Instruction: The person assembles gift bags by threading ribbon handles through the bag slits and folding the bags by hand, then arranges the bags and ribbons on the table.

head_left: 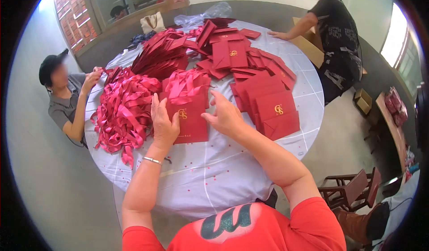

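A flat red paper gift bag (193, 121) with a gold emblem lies in front of me, pink-red ribbon (187, 85) bunched over its far end. My left hand (164, 120) is at the bag's left edge, fingers stretched out and nothing in them. Over the bag's right side is my right hand (223, 115), its thumb and fingers apart and holding nothing. A big tangled heap of red ribbons (123, 112) lies left of my left hand. To the right of my right hand, several red bags (277, 110) lean on one another in an overlapping row.
More red bags (230, 54) are piled across the far side of the round table (232, 179) with its white cloth. At the left, a person in a cap (67, 90) handles red items. Another person (335, 36) stands far right beside a cardboard box (306, 41). Wooden chairs (353, 190) stand lower right.
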{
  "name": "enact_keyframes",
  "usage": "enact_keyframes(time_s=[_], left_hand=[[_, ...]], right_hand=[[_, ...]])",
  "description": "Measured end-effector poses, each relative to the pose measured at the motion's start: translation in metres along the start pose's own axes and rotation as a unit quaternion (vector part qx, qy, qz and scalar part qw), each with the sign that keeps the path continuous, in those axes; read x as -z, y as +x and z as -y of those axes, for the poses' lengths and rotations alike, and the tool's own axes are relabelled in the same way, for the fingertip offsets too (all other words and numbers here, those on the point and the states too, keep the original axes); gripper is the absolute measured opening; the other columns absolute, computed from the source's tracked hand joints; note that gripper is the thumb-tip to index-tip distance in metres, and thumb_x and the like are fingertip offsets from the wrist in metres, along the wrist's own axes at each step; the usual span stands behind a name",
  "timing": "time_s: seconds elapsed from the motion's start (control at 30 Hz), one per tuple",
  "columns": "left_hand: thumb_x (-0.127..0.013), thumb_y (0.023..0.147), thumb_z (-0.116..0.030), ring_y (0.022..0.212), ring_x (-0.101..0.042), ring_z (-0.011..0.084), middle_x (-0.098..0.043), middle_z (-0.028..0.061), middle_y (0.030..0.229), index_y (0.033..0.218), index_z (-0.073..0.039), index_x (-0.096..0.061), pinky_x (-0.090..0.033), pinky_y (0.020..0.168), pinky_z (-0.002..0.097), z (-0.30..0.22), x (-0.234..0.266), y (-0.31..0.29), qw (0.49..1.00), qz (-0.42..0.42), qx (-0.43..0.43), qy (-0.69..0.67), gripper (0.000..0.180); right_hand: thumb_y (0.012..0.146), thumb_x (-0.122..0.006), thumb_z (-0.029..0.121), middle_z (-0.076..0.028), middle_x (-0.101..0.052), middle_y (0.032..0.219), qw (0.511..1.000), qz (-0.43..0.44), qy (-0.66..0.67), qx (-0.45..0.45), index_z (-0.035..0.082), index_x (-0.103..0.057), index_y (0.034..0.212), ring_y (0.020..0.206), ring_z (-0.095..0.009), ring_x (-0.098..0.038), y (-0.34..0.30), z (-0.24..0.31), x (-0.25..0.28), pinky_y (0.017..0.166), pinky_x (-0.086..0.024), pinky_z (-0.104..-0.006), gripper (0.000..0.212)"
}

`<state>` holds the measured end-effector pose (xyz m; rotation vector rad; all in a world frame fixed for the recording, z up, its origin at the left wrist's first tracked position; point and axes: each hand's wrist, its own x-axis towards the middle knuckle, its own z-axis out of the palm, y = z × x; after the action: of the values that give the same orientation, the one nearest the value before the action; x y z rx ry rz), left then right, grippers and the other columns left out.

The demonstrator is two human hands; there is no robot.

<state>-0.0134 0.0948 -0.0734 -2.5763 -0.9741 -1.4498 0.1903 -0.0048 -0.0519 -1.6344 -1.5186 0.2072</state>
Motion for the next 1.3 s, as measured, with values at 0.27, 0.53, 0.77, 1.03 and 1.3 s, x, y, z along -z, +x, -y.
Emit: enact_keyframes(time_s=[0.27,0.53,0.77,1.03,1.3], left_hand=[[-0.069,0.075,-0.006,0.138,-0.038,0.0402,-0.045,0.0263,0.142,0.12,0.002,-0.056,-0.025,0.116,0.0536,-0.051,0.008,0.004,0.983,0.08,-0.161,-0.026,0.047],[-0.074,0.078,-0.022,0.138,-0.038,0.038,-0.048,0.0236,0.141,0.123,-0.002,-0.059,-0.024,0.116,0.0542,-0.06,0.005,-0.01,0.94,0.285,-0.184,-0.048,0.051],[-0.074,0.077,-0.02,0.136,-0.04,0.0402,-0.047,0.0247,0.141,0.112,-0.002,-0.063,-0.026,0.115,0.055,-0.057,0.011,-0.005,0.946,0.238,-0.2,-0.091,0.041],[-0.072,0.078,-0.018,0.126,-0.05,0.0372,-0.058,0.0205,0.125,0.101,-0.001,-0.066,-0.031,0.113,0.0526,-0.042,0.024,0.0,0.967,0.123,-0.189,-0.116,0.029],[-0.07,0.077,-0.025,0.129,-0.044,0.0362,-0.054,0.0194,0.128,0.111,0.001,-0.062,-0.026,0.113,0.055,-0.043,0.001,-0.015,0.961,0.194,-0.168,-0.1,0.044]], right_hand=[[0.076,-0.078,0.02,-0.016,-0.06,0.11,0.98,-0.107,-0.113,0.12,0.002,-0.054,0.122,0.099,-0.034,-0.061,0.005,-0.012,0.021,0.083,-0.051,-0.0426,0.055],[0.086,-0.062,0.015,-0.023,-0.064,0.111,0.997,0.056,-0.009,0.046,-0.002,-0.058,0.117,0.105,-0.04,-0.06,-0.006,-0.023,-0.014,0.089,-0.049,-0.047,0.036],[0.083,-0.059,0.009,-0.026,-0.063,0.111,0.992,0.077,-0.067,0.07,-0.004,-0.056,0.121,0.105,-0.041,-0.06,-0.008,-0.017,-0.008,0.091,-0.049,-0.0469,0.04],[0.077,-0.059,-0.005,-0.019,-0.053,0.125,0.994,-0.04,0.03,0.099,0.0,-0.042,0.136,0.105,-0.029,-0.06,0.001,-0.01,-0.007,0.09,-0.049,-0.0374,0.062],[0.073,-0.076,0.007,-0.018,-0.052,0.127,0.975,0.052,0.025,0.214,0.0,-0.048,0.132,0.118,-0.029,-0.053,0.043,0.057,-0.03,0.099,-0.044,-0.0393,0.066]])
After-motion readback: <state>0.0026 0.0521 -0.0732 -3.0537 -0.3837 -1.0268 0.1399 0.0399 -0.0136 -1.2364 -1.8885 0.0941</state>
